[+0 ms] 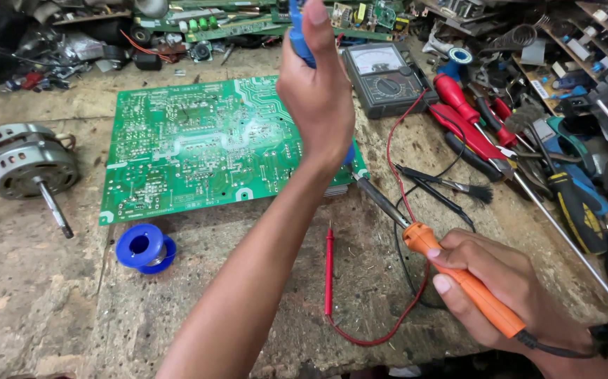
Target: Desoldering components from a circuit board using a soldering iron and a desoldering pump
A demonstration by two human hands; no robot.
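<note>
Desoldering step: right hand (504,291) gripping orange soldering iron (458,277), tip nearing green circuit board (198,151) edge; left hand (318,91) clenching blue desoldering pump (298,35) at 12 o'clock. Likely needing pump lowered onto joint.

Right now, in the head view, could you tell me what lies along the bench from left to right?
Electric motor → blue solder spool → green circuit board → red probe → orange soldering iron in the right hand → yellow-black screwdriver.

Head camera looks steeply down, close over workbench (51,309).
</note>
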